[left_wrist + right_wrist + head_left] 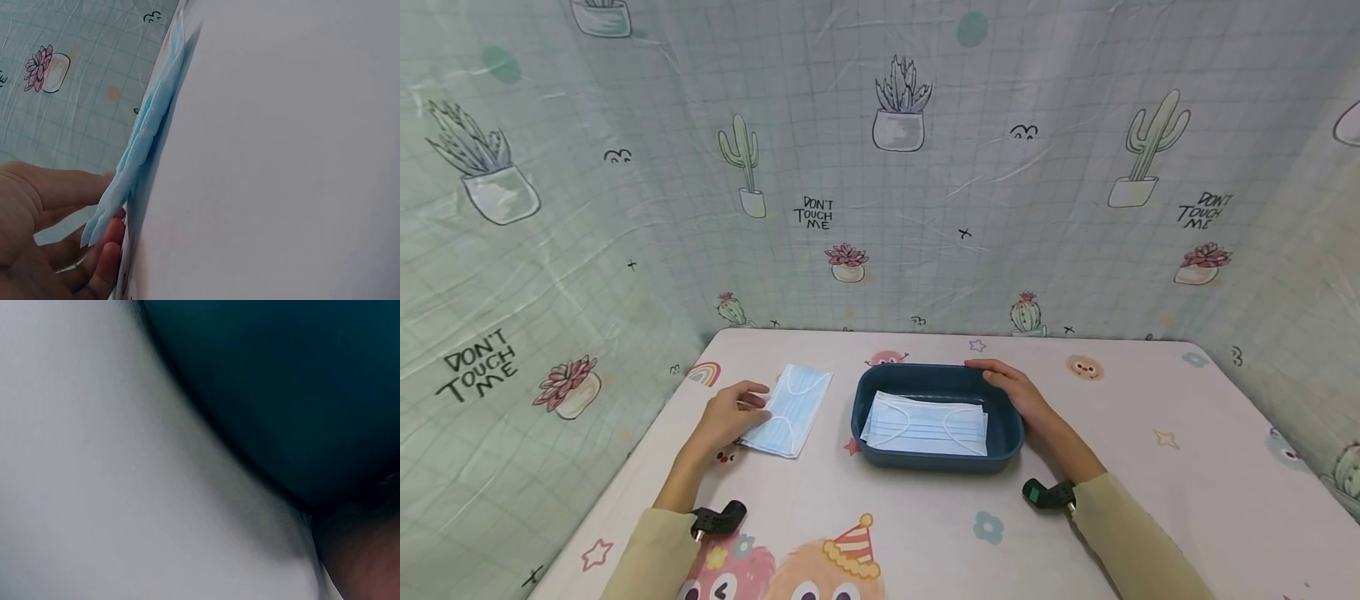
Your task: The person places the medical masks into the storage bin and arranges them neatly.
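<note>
Light blue face masks (796, 408) with white ear loops lie in a small stack on the left of the table. My left hand (730, 417) holds their near left edge. In the left wrist view the thumb and fingers of the left hand (56, 231) are on either side of the edge of the masks (147, 125). A dark blue plastic bin (936, 462) stands in the middle, with more face masks (925, 423) laid flat inside. My right hand (1018, 392) grips the bin's far right corner, thumb over the rim; the right wrist view shows mostly the bin's outer wall (275, 400).
The table (1120, 467) wears a pale cover printed with cartoon figures. A patterned curtain (925, 250) hangs along the back and both sides. Each wrist carries a small black camera, one on the left (718, 518), one on the right (1048, 494).
</note>
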Action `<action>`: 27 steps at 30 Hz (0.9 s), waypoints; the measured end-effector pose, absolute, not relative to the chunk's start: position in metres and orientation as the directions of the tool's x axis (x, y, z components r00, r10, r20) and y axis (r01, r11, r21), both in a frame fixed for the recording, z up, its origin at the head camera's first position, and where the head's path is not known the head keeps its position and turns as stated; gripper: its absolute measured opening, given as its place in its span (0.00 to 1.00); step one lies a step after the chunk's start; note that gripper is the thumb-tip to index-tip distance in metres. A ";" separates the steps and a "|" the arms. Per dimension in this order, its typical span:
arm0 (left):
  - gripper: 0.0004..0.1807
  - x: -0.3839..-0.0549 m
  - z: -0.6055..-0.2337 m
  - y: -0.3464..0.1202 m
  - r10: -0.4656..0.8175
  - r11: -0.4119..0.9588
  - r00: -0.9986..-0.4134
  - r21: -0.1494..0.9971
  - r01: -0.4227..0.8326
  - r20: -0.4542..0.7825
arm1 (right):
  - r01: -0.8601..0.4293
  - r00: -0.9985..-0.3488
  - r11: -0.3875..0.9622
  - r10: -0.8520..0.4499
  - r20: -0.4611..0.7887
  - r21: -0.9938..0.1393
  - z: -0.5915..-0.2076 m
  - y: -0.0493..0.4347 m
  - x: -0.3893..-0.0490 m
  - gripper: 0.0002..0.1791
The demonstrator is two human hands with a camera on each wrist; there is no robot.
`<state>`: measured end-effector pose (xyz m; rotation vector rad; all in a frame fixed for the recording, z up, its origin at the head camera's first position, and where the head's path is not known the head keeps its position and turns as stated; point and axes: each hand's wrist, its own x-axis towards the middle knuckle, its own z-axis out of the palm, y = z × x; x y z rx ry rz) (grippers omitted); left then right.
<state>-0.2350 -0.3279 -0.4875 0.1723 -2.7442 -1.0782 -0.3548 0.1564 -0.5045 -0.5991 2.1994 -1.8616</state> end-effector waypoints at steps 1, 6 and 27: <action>0.24 -0.235 -0.487 -0.327 -0.176 0.729 -0.976 0.683 -0.040 0.131 | -0.177 -0.896 0.127 -0.430 0.107 -0.976 -0.505 0.157 -0.355 0.24; 0.24 -0.234 -0.487 -0.326 -0.201 0.736 -0.974 0.672 -0.080 0.105 | -0.194 -0.895 0.128 -0.430 0.122 -0.973 -0.506 0.157 -0.357 0.24; 0.18 -0.230 -0.483 -0.320 -0.270 0.743 -0.960 0.650 -0.160 0.073 | -0.222 -0.890 0.121 -0.430 0.151 -0.968 -0.504 0.155 -0.356 0.24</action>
